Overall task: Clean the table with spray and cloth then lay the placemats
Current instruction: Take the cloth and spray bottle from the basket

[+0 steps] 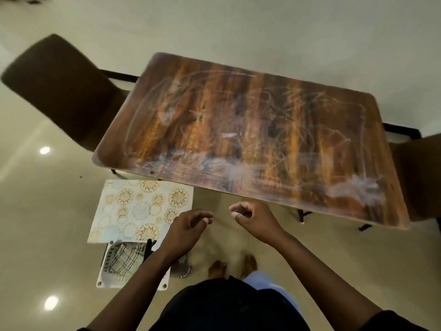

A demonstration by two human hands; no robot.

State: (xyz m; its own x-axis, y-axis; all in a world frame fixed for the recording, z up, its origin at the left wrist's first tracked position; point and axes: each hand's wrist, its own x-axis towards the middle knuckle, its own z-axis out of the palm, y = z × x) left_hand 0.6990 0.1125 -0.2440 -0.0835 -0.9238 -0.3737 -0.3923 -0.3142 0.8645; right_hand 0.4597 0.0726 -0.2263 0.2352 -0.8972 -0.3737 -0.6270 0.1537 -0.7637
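Observation:
A wooden table [250, 130] fills the middle of the head view, its top streaked with wet wipe marks and whitish smears near the front edge. Placemats [140, 209] with gold and pale blue circle patterns lie lower left, below the table's front edge. My left hand [188, 228] hovers at the placemats' right edge, fingers loosely curled, holding nothing. My right hand [255, 218] hangs just in front of the table's near edge, fingers also curled and empty. No spray bottle or cloth shows clearly.
A brown chair [57, 87] stands at the table's left end, and another brown chair [420, 175] at the right end. A white basket [124, 263] holding a grid-patterned cloth-like item sits below the placemats. My bare feet [231, 266] stand on the glossy floor.

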